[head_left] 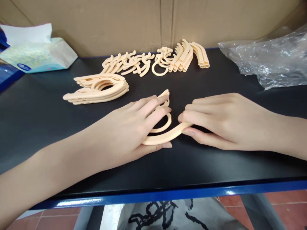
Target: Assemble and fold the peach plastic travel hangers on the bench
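My left hand (141, 124) lies over a peach plastic folding hanger (163, 138), fingers across its ring part and thumb along the near edge of its curved arm. With thumb and fingers, my right hand (213, 123) pinches the right end of that curved arm. A ring and a small narrow tip show beyond my left fingers; the rest of the hanger is hidden beneath that hand. Left of it and farther back lies a stack of folded peach hangers (100, 92).
Along the back lie loose hook-shaped pieces (129, 62), ring pieces (159, 74) and curved arms (184, 57). A tissue pack (40, 56) stands at the back left, a clear plastic bag (266, 59) at the back right. The black table (192, 169) has a blue front edge; cardboard rises behind.
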`<state>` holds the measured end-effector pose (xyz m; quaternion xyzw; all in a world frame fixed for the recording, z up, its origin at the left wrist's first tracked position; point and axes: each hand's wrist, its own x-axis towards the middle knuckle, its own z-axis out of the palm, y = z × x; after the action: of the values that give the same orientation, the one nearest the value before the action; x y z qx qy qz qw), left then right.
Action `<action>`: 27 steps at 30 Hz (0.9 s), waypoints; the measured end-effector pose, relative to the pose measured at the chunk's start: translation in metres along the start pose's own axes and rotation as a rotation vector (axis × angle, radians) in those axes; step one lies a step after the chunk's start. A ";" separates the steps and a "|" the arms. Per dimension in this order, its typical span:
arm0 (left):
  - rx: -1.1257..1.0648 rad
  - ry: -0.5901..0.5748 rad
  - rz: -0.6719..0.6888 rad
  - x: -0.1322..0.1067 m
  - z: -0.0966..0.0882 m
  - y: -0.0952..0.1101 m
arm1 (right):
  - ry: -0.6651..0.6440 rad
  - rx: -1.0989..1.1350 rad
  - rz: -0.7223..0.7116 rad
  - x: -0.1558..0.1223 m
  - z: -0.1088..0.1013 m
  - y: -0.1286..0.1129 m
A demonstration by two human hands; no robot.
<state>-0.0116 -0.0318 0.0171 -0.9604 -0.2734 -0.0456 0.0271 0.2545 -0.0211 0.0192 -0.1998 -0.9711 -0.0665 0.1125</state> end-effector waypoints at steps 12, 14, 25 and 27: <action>-0.018 0.021 -0.005 -0.001 0.000 0.002 | 0.028 0.056 -0.013 0.001 0.003 0.001; -0.017 0.026 -0.012 -0.001 0.000 0.002 | 0.030 0.067 -0.005 0.001 0.003 0.001; 0.000 0.027 -0.008 0.000 -0.001 0.002 | 0.040 0.015 -0.049 0.002 0.004 0.003; -0.003 0.028 -0.010 0.000 0.000 0.002 | 0.046 0.013 -0.051 0.003 0.004 0.002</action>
<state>-0.0108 -0.0337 0.0175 -0.9583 -0.2779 -0.0595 0.0292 0.2522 -0.0174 0.0163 -0.1728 -0.9734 -0.0673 0.1343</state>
